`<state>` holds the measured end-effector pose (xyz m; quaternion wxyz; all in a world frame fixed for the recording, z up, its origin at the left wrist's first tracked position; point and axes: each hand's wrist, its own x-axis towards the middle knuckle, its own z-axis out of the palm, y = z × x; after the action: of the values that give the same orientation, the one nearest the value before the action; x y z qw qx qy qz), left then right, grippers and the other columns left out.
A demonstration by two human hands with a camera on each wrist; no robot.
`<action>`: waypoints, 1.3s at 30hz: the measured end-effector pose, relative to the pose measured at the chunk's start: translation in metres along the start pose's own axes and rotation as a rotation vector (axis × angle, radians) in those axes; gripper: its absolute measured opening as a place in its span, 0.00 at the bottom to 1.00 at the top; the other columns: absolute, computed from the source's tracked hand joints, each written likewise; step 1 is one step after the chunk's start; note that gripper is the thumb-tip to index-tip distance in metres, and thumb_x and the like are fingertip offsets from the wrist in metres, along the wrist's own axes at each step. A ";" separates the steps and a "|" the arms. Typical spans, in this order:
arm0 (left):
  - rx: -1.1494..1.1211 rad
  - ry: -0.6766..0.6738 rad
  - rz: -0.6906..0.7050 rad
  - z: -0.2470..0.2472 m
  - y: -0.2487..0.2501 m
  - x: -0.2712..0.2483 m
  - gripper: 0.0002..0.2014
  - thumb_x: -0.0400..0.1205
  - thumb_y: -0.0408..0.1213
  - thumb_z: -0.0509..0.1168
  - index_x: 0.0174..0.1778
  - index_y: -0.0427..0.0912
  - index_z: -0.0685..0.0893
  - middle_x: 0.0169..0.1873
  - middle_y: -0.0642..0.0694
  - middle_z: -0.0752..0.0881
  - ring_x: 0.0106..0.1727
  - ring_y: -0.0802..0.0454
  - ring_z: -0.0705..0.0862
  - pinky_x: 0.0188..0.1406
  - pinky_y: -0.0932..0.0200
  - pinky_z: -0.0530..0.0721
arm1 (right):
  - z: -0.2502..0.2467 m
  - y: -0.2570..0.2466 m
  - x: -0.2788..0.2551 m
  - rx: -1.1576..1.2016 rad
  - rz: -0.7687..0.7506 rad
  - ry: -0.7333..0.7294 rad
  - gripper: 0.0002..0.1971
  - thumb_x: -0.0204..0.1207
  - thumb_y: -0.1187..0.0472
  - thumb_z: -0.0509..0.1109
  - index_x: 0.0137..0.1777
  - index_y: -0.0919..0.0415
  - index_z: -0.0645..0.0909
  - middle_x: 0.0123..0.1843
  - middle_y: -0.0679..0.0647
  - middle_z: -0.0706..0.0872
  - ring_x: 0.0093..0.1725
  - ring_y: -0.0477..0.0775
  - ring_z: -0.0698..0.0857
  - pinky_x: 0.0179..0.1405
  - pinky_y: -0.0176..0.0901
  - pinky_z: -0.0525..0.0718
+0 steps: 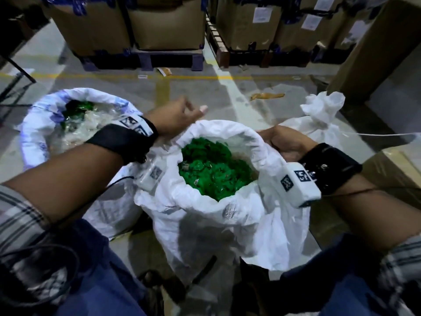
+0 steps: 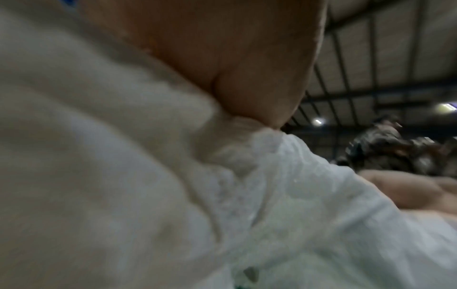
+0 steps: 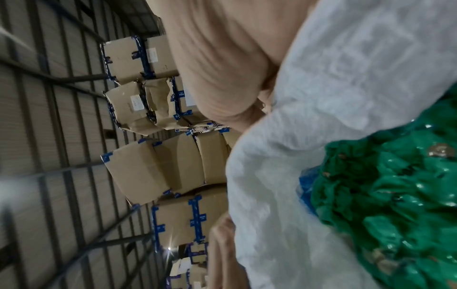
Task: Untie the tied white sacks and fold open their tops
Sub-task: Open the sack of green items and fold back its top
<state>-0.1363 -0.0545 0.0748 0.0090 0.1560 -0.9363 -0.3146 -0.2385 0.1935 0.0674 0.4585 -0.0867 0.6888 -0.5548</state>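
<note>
An untied white sack (image 1: 205,215) stands between my knees. Its top is rolled outward into a thick rim, and green plastic scraps (image 1: 211,169) fill it. My left hand (image 1: 182,116) holds the far left of that rim, thumb lying over the fabric. My right hand (image 1: 284,142) grips the rim's right side with curled fingers. In the right wrist view my right hand (image 3: 222,68) presses into the sack (image 3: 346,78) beside the green scraps (image 3: 395,195). The left wrist view shows my left hand (image 2: 235,58) against bunched sack cloth (image 2: 296,195). A tied white sack (image 1: 319,124) stands at the back right.
Another opened sack (image 1: 36,137) with green and clear plastic stands to the left. A white cord (image 1: 376,134) trails right from the tied sack. Cardboard boxes on pallets (image 1: 168,23) line the back. More boxes (image 1: 391,169) stand at my right. Another person (image 2: 380,144) is in the background.
</note>
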 end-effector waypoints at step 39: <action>0.805 0.147 0.703 0.016 0.027 0.002 0.27 0.75 0.74 0.58 0.51 0.56 0.86 0.52 0.54 0.87 0.56 0.45 0.82 0.51 0.51 0.74 | 0.008 0.012 0.001 0.123 0.092 0.117 0.07 0.67 0.68 0.60 0.44 0.66 0.76 0.43 0.61 0.69 0.39 0.68 0.63 0.44 0.51 0.67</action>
<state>-0.1483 -0.0251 0.0780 0.1186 -0.1539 -0.9755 0.1029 -0.2284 0.1922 0.0569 0.4471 0.0060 0.6822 -0.5785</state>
